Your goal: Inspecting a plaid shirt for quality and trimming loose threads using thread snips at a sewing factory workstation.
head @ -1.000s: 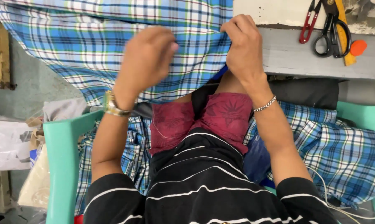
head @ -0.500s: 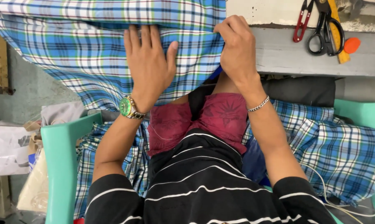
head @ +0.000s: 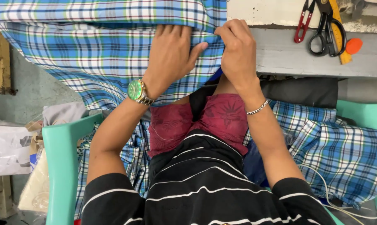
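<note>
- The checked cloth [head: 92, 50] hangs over the near edge of the grey worktable [head: 288, 54], and both hands are on it there, so the cloth lies directly in front of them.
- The left hand [head: 169, 54] lies flat and open on the cloth, fingers stretched toward the edge; it grips nothing.
- The right hand [head: 238, 50] is closed, pinching a fold of the cloth at the edge, just beside the left thumb.
- The cloth is thin woven fabric, blue and white with green lines, soft and creased.
- Black scissors [head: 326, 29] and red snips [head: 302, 23] lie near the far right corner, well apart from the hands.
</note>
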